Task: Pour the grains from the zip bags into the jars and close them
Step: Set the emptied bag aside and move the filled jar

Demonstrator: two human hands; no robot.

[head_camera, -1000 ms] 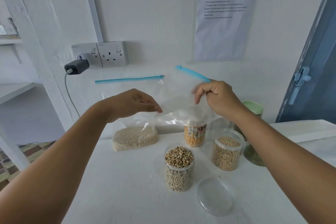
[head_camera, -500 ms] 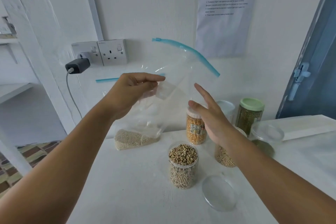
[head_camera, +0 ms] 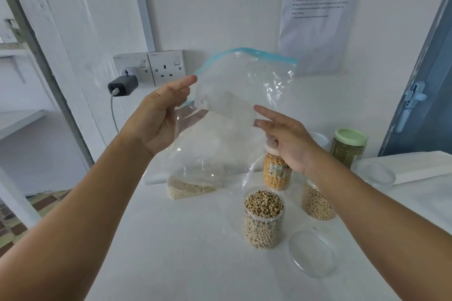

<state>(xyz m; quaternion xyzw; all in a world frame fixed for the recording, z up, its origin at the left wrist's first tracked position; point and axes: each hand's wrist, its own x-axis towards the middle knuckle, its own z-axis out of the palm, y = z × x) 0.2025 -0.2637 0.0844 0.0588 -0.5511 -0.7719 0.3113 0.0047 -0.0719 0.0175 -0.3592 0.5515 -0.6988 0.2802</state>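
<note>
Head view: two zip bags (head_camera: 234, 105), four jars (head_camera: 264, 217), two loose lids (head_camera: 314, 253).

Bright, even daylight with soft, faint shadows; glare glints on the clear bag (head_camera: 244, 115); wide-angle bending toward nine and three o'clock.

- The empty zip bag (head_camera: 234, 115) is held up above the table (head_camera: 171, 252), between the left hand (head_camera: 159, 115) and the right hand (head_camera: 286, 139).
- Behind it, a second bag with grains (head_camera: 188, 188) stands at the back of the table.
- The open jar (head_camera: 264, 217) stands in front, and its lid (head_camera: 314, 253) lies on the table just to its right.
- Behind this jar stand two more jars, one (head_camera: 276, 173) at the left and one (head_camera: 316, 203) at the right.
- The capped jar (head_camera: 348, 146) is far right, near the wall.
</note>
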